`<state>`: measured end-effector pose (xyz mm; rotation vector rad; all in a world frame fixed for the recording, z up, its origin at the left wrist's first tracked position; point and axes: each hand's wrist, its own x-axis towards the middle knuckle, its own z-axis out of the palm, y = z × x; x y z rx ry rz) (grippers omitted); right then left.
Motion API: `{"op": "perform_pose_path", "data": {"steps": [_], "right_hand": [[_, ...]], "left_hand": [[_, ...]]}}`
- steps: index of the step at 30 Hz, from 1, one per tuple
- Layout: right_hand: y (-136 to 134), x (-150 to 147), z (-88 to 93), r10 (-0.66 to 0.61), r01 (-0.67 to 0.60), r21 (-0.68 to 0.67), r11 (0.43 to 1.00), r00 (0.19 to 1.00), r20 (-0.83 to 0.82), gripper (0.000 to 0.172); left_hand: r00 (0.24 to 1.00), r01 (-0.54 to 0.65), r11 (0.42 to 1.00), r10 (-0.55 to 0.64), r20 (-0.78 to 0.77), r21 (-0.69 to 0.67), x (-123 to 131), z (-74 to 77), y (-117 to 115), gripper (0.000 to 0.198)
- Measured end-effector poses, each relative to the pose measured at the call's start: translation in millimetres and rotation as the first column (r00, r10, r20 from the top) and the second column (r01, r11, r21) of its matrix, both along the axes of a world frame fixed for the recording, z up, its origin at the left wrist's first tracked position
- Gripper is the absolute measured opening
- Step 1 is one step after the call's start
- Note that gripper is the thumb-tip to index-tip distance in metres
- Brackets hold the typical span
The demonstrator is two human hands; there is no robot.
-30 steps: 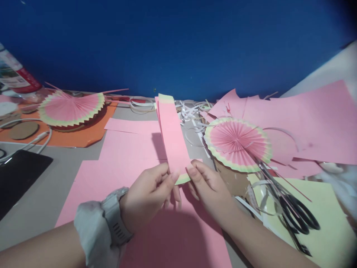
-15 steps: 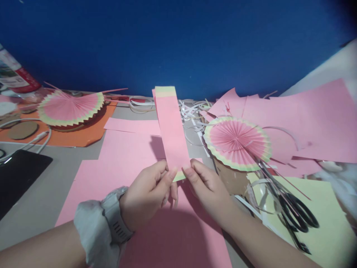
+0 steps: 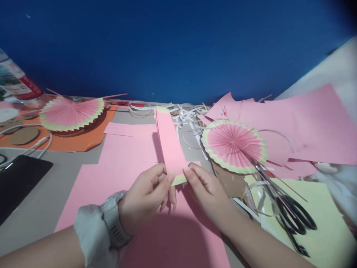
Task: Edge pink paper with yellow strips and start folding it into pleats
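Note:
A folded pink paper strip [image 3: 170,143] with yellow-green ends is held between my hands over large pink sheets [image 3: 122,152]. At its near end, my left hand [image 3: 147,190] pinches the left edge between thumb and fingers. Opposite, my right hand [image 3: 205,188] pinches the right edge of the same end. The strip's far end tilts away from me, and its layers stand slightly apart on the left. A pleated pink paper disc [image 3: 232,143] with a yellow-green rim lies to the right, and a half-round pleated fan [image 3: 72,113] lies at the far left.
Black-handled scissors [image 3: 297,216] rest on a yellow-green sheet [image 3: 315,193] at right. Paper scraps [image 3: 189,113] lie near the blue wall [image 3: 178,48]. A black phone [image 3: 23,182], white cable [image 3: 41,143], orange sheet [image 3: 95,137] and bottle [image 3: 18,80] are at left.
The strip's far end has dropped lower and leans farther away from me. Both hands keep their pinch at the near end. The whole view has shifted slightly.

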<state>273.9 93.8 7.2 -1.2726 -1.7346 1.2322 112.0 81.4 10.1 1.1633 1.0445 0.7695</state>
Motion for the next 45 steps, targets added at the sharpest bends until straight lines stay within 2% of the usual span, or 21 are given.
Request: {"op": "perform_pose_path", "data": {"steps": [4,8,13,19,23,30,38,45], "right_hand": [[-2,0,-0.5,0.066,-0.066,-0.003,0.998,0.996,-0.057,0.034],[-3,0,-2.1,0.063,-0.062,0.009,0.998,0.994,-0.085,0.036],[-1,2,-4.4,0.072,-0.073,-0.033,0.997,0.997,-0.019,0.035],[0,1,2.8,0.196,-0.215,-0.106,0.971,0.967,-0.163,0.031],[-2,0,2.5,0.308,-0.307,-0.058,0.950,0.951,0.005,0.033],[-3,-1,2.5,0.339,-0.335,-0.053,0.941,0.933,0.122,0.032],[-3,-4,-1.4,0.359,-0.360,-0.035,0.932,0.912,0.198,0.034],[-5,-1,-4.2,0.387,-0.390,-0.013,0.921,0.907,0.168,0.029]], "left_hand": [[1.000,0.015,1.000,-0.015,0.026,-0.020,0,0.0,0,0.029],[1.000,0.018,0.999,-0.018,0.000,-0.033,1,-2.0,0,0.032],[0.996,0.080,0.997,-0.081,-0.032,-0.022,2,-4.8,-1,0.031],[0.997,0.055,0.998,-0.054,-0.053,0.012,0,-3.1,-4,0.035],[0.998,-0.021,0.996,0.025,-0.053,0.084,-1,1.1,-3,0.029],[0.993,-0.121,0.988,0.121,0.010,0.098,-2,5.7,0,0.017],[0.989,-0.099,0.992,0.089,0.114,0.083,-3,4.9,6,0.018],[0.986,0.003,0.999,-0.010,0.164,0.043,-5,6.6,7,0.018]]}}
